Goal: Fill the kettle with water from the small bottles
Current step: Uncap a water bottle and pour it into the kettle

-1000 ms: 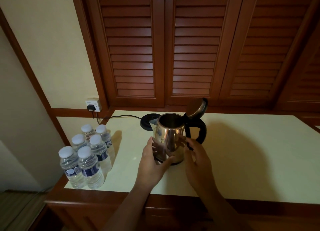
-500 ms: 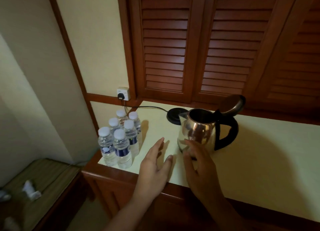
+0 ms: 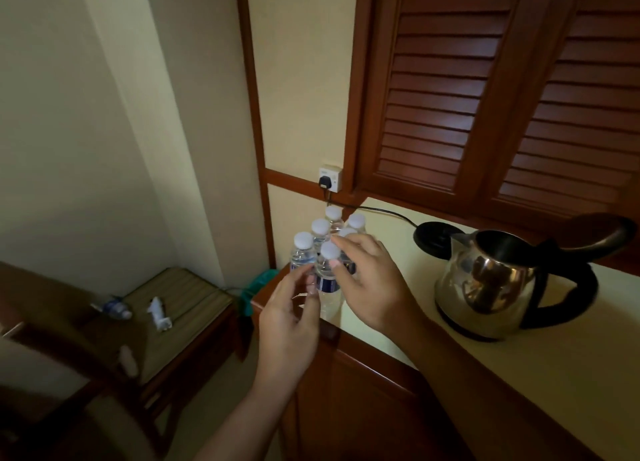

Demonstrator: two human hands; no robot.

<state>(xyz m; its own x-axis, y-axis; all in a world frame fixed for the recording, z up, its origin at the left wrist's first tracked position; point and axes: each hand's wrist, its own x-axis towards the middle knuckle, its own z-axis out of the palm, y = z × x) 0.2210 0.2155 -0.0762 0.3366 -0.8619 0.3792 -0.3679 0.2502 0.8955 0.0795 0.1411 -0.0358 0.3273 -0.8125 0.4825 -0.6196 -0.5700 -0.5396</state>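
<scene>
Several small water bottles [image 3: 304, 252] with white caps stand clustered at the counter's left corner. The nearest bottle [image 3: 327, 284] has a dark blue label. My left hand [image 3: 291, 311] curls beside its left side, fingers apart and just at its body. My right hand [image 3: 370, 280] spreads over the cluster from the right, thumb at the nearest bottle's neck; neither hand has closed on it. The steel kettle [image 3: 485, 287] with a black handle stands to the right on the cream counter [image 3: 519, 374], its lid [image 3: 602, 232] flipped open, off its black base [image 3: 433, 235].
The base's cord runs to a wall socket [image 3: 330, 178] behind the bottles. Louvred wooden doors [image 3: 485, 97] rise behind the counter. Left and lower stands a wooden side table [image 3: 180, 308] bearing crushed bottles [image 3: 114, 310]. Something green [image 3: 259, 280] hangs at the counter's left end.
Both hands left the kettle and moved left to the bottle cluster. My view swung left, so the kettle now sits at the right.
</scene>
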